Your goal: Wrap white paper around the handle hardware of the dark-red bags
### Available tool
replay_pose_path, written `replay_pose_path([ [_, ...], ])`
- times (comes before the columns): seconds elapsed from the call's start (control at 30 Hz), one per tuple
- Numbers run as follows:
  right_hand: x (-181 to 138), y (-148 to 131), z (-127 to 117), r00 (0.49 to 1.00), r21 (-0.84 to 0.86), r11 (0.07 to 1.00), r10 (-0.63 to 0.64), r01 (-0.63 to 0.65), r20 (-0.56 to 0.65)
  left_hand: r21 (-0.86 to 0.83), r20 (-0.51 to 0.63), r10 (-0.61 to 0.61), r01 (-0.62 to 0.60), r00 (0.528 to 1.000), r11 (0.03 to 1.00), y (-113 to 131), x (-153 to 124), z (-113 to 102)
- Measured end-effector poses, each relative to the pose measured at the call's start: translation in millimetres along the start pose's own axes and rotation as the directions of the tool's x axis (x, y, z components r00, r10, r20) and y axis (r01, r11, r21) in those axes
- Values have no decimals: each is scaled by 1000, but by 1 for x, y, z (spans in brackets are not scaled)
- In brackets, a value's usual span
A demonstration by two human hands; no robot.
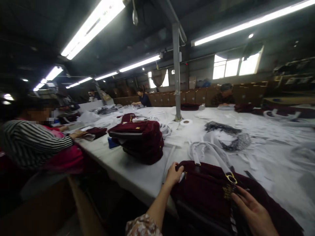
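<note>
A dark maroon velvet handbag [206,190] with a gold ring clasp [231,178] and paper-wrapped white handles [204,150] lies at the near edge of the white table [137,173]. My left hand [174,174] is closed on the bag's left top corner, pinching it. My right hand [253,211] rests on the front of the bag just below the clasp, fingers stretched toward it and holding nothing.
A stack of maroon bags [139,139] sits further left on the table. A person in a striped top [34,144] works at the left edge. A steel post [176,72], a tape roll [186,122], grey fabric pieces [231,137] and white wrapping lie beyond. Other workers sit far back.
</note>
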State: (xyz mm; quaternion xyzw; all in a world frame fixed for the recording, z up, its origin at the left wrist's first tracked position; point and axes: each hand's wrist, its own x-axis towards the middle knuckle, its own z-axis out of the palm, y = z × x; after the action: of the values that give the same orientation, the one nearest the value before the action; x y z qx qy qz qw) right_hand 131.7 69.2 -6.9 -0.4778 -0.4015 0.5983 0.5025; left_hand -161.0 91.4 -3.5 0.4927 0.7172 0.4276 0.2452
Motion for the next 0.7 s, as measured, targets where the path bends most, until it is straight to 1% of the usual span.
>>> replay_pose_path([
  [0.07, 1, 2, -2, 1000, 2, 1000, -7, 7, 5, -44, 46, -9, 11, 999, 999, -5, -6, -7],
  [0.17, 0, 4, -4, 1000, 4, 1000, -14, 13, 15, -99, 89, 24, -16, 996, 995, -9, -18, -13],
  [0.33, 2, 6, -3, 999, 37, 999, -17, 15, 42, -95, 5, 50, -49, 999, 994, -11, -29, -7],
  [0.47, -1, 3, 2, 999, 50, 998, -27, 25, 36, -122, -18, 34, -36, 999, 992, -12, -31, -1],
  [0.6, -8, -4, 9, 997, 26, 998, -66, 66, 29, -207, -40, -7, -1, 999, 978, -14, -27, -1],
  [0.7, -10, -7, 10, 998, 16, 999, -53, 52, 17, -308, -65, -89, 65, 994, 949, -16, -6, -8],
])
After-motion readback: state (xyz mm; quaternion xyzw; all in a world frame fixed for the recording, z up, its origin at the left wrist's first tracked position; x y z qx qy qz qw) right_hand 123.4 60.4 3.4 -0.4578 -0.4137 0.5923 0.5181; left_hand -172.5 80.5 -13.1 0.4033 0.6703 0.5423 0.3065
